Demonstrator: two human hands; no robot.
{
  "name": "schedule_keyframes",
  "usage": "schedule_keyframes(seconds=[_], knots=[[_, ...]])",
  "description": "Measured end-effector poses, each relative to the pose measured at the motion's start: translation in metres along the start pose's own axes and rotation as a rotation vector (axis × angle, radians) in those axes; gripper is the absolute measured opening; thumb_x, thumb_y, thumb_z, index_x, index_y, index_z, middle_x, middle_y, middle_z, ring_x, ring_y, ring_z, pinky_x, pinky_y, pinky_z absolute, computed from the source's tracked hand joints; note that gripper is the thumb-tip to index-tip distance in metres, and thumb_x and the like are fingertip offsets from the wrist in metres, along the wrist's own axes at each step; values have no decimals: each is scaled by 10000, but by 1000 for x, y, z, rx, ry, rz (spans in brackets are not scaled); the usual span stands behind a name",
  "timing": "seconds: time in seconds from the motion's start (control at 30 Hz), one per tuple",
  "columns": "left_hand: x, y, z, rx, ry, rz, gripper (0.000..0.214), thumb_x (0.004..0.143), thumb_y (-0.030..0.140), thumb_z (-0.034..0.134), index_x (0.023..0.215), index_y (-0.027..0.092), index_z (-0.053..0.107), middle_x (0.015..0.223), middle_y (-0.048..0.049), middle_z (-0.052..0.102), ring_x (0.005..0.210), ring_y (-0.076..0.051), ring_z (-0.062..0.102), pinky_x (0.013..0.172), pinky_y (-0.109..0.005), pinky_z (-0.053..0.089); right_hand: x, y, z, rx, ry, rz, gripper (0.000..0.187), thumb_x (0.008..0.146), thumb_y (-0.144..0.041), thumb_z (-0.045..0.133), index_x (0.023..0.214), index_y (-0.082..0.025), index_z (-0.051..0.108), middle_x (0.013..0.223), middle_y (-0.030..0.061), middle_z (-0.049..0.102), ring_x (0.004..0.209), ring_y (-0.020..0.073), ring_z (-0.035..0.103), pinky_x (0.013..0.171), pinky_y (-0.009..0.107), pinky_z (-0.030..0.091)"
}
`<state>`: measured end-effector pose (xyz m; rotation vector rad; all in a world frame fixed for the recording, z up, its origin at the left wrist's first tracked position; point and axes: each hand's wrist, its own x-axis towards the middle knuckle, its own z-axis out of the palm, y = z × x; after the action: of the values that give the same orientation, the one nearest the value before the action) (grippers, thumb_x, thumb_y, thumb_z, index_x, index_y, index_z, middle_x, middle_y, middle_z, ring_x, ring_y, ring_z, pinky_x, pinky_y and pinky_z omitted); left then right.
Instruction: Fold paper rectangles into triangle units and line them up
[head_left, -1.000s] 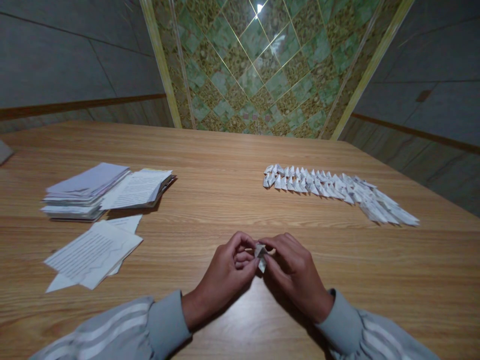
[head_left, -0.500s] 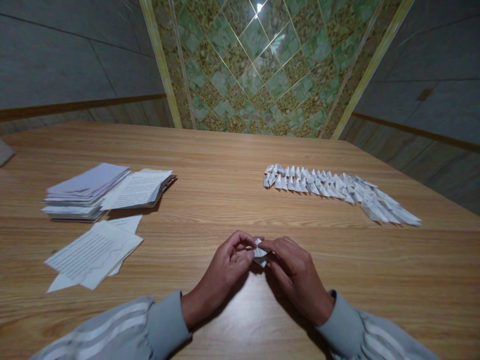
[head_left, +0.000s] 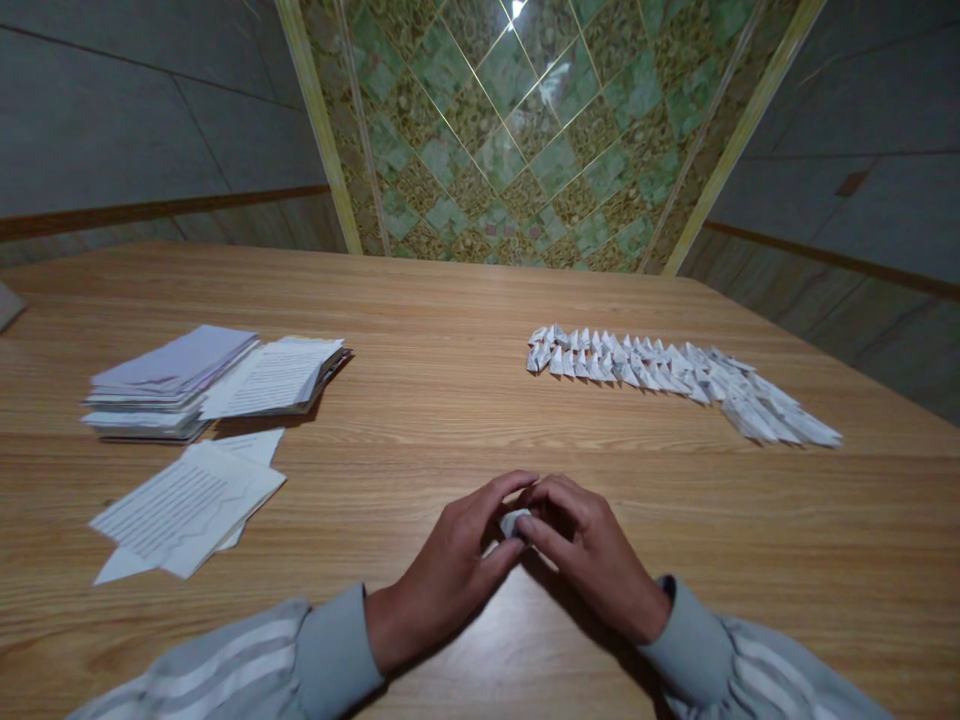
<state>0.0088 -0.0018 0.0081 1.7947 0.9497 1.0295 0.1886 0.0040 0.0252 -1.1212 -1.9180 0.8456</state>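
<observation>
White folded paper piece (head_left: 514, 522) is sitting pinched between both hands low over the wooden table (head_left: 450, 400). Left hand (head_left: 454, 575) and right hand (head_left: 589, 560) are closing fingertips around it. Folded pieces (head_left: 675, 380) are lying in a row well apart; paper stacks (head_left: 210, 385) are resting at left.

Two bare hands, grey long sleeves (head_left: 225, 660) with pale white stripes, plain ribbed grey cuffs (head_left: 334, 645)
</observation>
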Motion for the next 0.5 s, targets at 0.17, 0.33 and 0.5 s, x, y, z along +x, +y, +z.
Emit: schedule_keyframes(seconds=[0.17,0.33,0.5], knots=[[1,4,1,-71,40,-82,428,835,185,685,1249,228,584,1215,-85,678,1076,-230,645,912,-316,500,0,1,2,109,25,0,103,899,-221,635,825,-195,702,829,33,691,819,183,626,741,286,458],[5,4,3,-250,44,-286,150,822,292,704,842,144,689,776,-40,685,704,-164,605,633,-250,471,-3,2,1,146,60,3,135,919,-232,610,811,-191,679,769,7,653,739,152,602,682,255,435],[3,4,3,-237,66,-261,191,835,301,683,748,131,696,697,-34,664,665,-149,562,613,-242,429,-4,-1,0,116,53,-22,167,929,-228,590,782,-182,655,744,4,632,715,145,590,659,249,416]])
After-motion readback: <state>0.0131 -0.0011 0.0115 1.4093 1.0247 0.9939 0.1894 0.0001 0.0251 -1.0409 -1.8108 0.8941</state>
